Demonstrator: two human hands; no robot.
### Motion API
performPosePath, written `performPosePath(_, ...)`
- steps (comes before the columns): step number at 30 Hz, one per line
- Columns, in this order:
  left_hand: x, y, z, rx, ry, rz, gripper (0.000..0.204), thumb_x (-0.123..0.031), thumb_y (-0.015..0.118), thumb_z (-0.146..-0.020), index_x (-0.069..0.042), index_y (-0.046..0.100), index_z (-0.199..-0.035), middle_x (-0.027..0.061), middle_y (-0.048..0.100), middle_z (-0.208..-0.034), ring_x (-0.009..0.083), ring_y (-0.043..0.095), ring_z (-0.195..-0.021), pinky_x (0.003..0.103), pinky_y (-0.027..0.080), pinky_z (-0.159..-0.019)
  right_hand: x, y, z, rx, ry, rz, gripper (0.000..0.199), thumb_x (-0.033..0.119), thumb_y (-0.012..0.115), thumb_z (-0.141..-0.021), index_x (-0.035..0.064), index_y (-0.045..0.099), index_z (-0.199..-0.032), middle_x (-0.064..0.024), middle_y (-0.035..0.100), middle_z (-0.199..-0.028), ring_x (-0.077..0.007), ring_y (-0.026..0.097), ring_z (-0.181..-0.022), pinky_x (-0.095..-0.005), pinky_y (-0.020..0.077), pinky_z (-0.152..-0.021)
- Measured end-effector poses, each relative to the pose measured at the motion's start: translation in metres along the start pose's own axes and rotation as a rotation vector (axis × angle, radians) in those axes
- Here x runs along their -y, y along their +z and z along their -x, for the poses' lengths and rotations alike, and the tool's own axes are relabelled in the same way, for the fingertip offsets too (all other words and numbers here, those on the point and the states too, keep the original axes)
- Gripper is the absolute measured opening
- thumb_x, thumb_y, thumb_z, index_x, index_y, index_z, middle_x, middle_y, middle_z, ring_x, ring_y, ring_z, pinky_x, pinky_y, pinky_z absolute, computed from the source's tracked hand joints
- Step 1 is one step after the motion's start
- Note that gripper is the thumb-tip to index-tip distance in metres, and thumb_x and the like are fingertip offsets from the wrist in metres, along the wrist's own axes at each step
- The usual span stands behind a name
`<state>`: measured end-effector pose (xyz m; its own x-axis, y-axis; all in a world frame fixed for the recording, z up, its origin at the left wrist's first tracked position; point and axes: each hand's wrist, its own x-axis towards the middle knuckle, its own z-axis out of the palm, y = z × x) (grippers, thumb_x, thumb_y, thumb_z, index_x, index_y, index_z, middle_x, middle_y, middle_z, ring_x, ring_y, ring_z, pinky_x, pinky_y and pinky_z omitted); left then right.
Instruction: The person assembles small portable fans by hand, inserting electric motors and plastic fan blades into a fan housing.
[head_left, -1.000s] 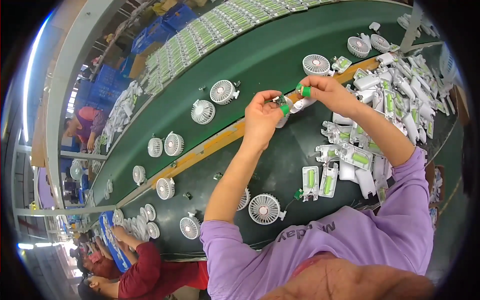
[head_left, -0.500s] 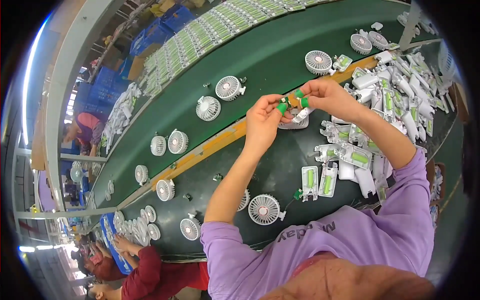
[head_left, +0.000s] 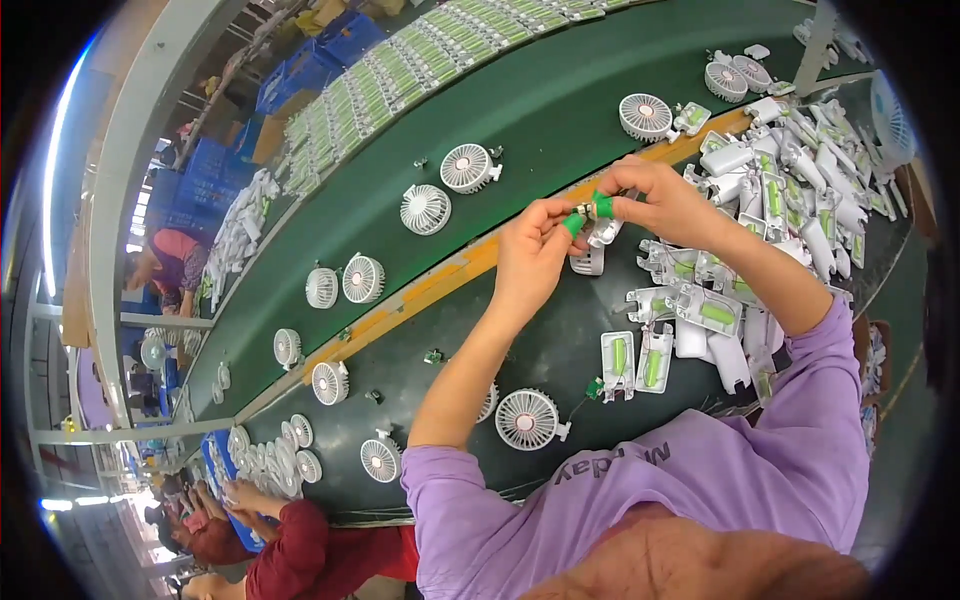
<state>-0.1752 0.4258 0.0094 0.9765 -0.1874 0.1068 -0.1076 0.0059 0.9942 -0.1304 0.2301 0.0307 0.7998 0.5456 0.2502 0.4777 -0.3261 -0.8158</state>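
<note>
My left hand (head_left: 530,250) and my right hand (head_left: 655,203) meet above the near green work surface, green covers on some fingertips. Both are closed in a pinch on a small circuit board (head_left: 583,210), partly hidden by the fingers. A white plastic piece (head_left: 604,232) shows just under my right fingers. Below it is a white fan head (head_left: 589,262), mostly covered by my hands; whether it is joined to the board I cannot tell. Closer to me lies another fan head (head_left: 527,419), with a wire leading to a green circuit board (head_left: 594,388).
White handle shells (head_left: 716,310) with green cells are heaped at right. A green conveyor belt (head_left: 540,120) carrying fan heads (head_left: 467,168) runs behind a yellow strip (head_left: 450,275). Handle parts in rows (head_left: 400,80) line the far side. A co-worker in a red sleeve (head_left: 300,545) works at lower left.
My fingertips have come closer together around the board. The fan head beneath my hands has turned and sits lower. Fan heads on the belt have shifted slightly right and away.
</note>
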Motion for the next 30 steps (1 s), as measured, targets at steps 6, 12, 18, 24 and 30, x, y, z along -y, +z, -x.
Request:
performPosePath(6, -0.001, 0.001, 0.004, 0.051, 0.013, 0.044, 0.015, -0.002, 0.050, -0.088, 0.004, 0.054, -0.101, 0.0071, 0.061, -0.084, 0.0102, 0.059, -0.070, 0.023, 0.050, -0.062, -0.004, -0.003, 0.001, 0.035, -0.068, -0.018, 0.012, 0.011, 0.059, -0.079, 0.0006, 0.054, -0.083, -0.0050, 0.052, -0.078, -0.0167, 0.048, -0.080, -0.0286, 0.0391, -0.070)
performPosePath(12, 0.000, 0.002, 0.005, 0.023, 0.020, 0.061, 0.012, -0.003, 0.055, -0.086, 0.003, 0.059, -0.095, 0.0063, 0.062, -0.083, 0.0101, 0.060, -0.069, 0.022, 0.050, -0.062, -0.010, 0.000, 0.003, -0.002, -0.203, 0.055, 0.012, 0.012, 0.057, -0.079, 0.0010, 0.055, -0.084, -0.0071, 0.054, -0.078, -0.0224, 0.049, -0.082, -0.0328, 0.0404, -0.072)
performPosePath(18, -0.005, 0.009, 0.007, -0.028, 0.058, -0.075, 0.010, -0.002, 0.057, -0.084, 0.004, 0.062, -0.091, 0.0057, 0.063, -0.080, 0.0090, 0.059, -0.068, 0.022, 0.049, -0.062, -0.008, 0.002, 0.005, 0.020, -0.053, -0.067, 0.011, 0.011, 0.058, -0.078, 0.0013, 0.054, -0.081, -0.0082, 0.054, -0.075, -0.0229, 0.050, -0.078, -0.0330, 0.0399, -0.071)
performPosePath(24, -0.001, 0.000, -0.029, 0.062, -0.072, -0.155, 0.013, -0.008, 0.056, -0.084, 0.002, 0.062, -0.090, 0.0041, 0.064, -0.079, 0.0083, 0.058, -0.066, 0.023, 0.047, -0.060, -0.029, -0.011, -0.015, 0.044, -0.033, 0.047, 0.013, 0.012, 0.061, -0.077, 0.0001, 0.054, -0.078, -0.0058, 0.053, -0.069, -0.0137, 0.049, -0.067, -0.0277, 0.0391, -0.060)
performPosePath(30, 0.066, -0.029, -0.120, -0.130, 0.548, -1.026, 0.026, -0.003, 0.051, -0.081, 0.003, 0.053, -0.106, 0.0173, 0.057, -0.107, 0.0304, 0.052, -0.105, 0.037, 0.040, -0.090, -0.096, -0.055, -0.090, -0.109, 0.191, 0.010, 0.019, 0.018, 0.061, -0.079, -0.0005, 0.061, -0.078, -0.0029, 0.059, -0.066, -0.0081, 0.049, -0.060, -0.0266, 0.0414, -0.055)
